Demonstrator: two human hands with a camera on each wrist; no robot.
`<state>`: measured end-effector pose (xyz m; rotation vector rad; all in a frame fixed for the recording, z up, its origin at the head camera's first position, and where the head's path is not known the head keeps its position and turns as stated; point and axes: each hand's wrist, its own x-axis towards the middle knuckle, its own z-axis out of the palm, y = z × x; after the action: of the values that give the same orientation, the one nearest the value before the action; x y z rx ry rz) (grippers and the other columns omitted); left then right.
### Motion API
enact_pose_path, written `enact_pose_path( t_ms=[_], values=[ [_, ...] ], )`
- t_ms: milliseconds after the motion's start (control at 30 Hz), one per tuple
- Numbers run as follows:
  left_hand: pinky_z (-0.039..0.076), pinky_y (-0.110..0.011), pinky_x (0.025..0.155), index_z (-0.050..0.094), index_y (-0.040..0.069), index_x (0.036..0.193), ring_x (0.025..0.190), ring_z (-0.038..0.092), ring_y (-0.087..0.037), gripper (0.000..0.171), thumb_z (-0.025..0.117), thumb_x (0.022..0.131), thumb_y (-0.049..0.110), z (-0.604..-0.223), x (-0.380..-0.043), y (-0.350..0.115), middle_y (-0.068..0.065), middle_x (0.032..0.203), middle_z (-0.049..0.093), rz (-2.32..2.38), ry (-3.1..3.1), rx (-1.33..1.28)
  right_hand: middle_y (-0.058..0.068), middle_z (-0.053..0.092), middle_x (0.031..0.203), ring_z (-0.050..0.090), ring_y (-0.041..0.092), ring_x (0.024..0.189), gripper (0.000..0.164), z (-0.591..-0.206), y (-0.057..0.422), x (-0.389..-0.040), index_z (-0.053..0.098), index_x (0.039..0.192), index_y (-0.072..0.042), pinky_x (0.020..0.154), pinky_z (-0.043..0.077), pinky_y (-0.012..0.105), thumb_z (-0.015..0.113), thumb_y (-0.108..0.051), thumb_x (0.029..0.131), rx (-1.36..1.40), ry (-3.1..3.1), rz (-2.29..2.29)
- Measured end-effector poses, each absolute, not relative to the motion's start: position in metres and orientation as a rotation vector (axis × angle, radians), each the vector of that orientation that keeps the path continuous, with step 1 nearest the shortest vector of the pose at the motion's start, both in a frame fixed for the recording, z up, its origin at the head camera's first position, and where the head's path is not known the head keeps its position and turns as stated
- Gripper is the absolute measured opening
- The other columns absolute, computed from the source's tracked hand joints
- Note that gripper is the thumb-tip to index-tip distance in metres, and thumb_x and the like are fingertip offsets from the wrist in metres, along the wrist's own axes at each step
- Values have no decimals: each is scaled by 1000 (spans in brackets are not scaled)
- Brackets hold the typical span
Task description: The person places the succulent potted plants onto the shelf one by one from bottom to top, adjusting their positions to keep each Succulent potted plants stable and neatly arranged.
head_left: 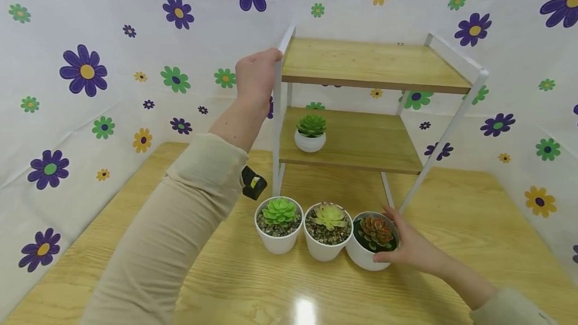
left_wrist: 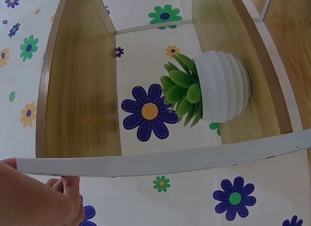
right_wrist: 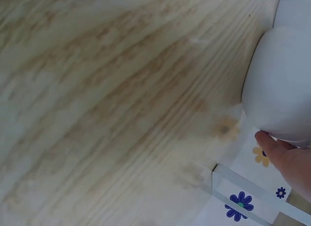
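My left hand (head_left: pixel 256 74) grips the top left corner of a two-tier shelf (head_left: pixel 361 59) with wooden boards and a white frame. In the left wrist view, its fingers curl around the white side bar (left_wrist: pixel 160 163). My right hand (head_left: pixel 413 247) holds a white-potted reddish succulent (head_left: pixel 376 232) by the rim, thumb at the front and fingers at the far side. The right wrist view shows fingertips against the smooth white pot (right_wrist: pixel 282 85). Left of it stand a yellow-green succulent (head_left: pixel 329 216) and a bright green succulent (head_left: pixel 279 211), both in white pots with gravel.
A small green succulent in a ribbed white pot (head_left: pixel 310 141) sits at the left of the lower board. A small black device (head_left: pixel 254 183) shows beside my left sleeve. The shelf stands on a wood-grain table (head_left: pixel 253 285), before a flower-print cloth (head_left: pixel 122 129).
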<state>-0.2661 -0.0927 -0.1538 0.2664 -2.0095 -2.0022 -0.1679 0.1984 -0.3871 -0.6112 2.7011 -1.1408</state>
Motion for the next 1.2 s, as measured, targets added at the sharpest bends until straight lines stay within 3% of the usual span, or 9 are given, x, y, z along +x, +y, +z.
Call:
enact_pose_path(
  t_ms=[133, 300, 900, 1200],
  values=[
    [40, -30, 95, 61, 9, 81, 107, 45, -10, 15, 54, 88, 21, -149, -264, -93, 3, 120, 55, -2003, -1988, 251, 36, 36, 135, 43, 50, 120, 108, -391, 200, -169, 17, 140, 13, 97, 36, 62, 85, -25, 65, -630, 2740, -1135],
    [41, -28, 95, 65, 9, 114, 108, 46, -11, 31, 56, 87, 21, -148, -262, -94, 3, 123, 55, -2012, -1997, 288, 35, 40, 131, 47, 48, 117, 106, -395, 202, -169, 20, 137, 13, 96, 38, 60, 87, -24, 63, -667, 2760, -1118],
    [41, -29, 96, 65, 8, 113, 107, 47, -11, 30, 56, 88, 22, -153, -262, -93, 2, 123, 56, -2011, -2006, 269, 31, 49, 127, 50, 45, 115, 99, -394, 204, -167, 26, 135, 9, 95, 41, 57, 85, -27, 65, -518, 2752, -1134],
    [41, -29, 95, 66, 7, 113, 106, 47, -12, 31, 56, 88, 22, -155, -264, -92, 1, 121, 56, -2017, -1998, 268, 30, 46, 130, 50, 44, 116, 97, -381, 214, -168, 22, 139, 7, 90, 44, 54, 82, -23, 69, -529, 2746, -1160]
  ],
)
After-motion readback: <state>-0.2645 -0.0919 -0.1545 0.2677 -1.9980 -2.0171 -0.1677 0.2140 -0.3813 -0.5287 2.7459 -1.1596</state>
